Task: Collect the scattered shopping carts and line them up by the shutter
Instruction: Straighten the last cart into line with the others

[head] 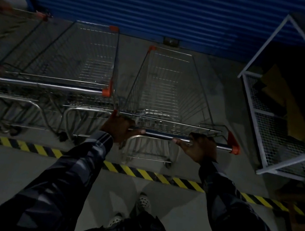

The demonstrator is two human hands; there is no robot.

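Firmly, both hands round cart handle (168,137).

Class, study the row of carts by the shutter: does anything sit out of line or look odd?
Yes. The held cart, gripped by the left hand and right hand, sits back from the neighbouring cart, its handle nearer the striped floor tape.

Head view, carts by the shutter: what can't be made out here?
- Far-left cart: cut off by the left edge and blurred, so the row's length is unknown.
- Front wheels of the held cart: hidden under its own basket.
- Contents of the white wire rack: too dark to identify.
- Both hands' grip, left hand and right hand: visible, but fingertips are lost in shadow.
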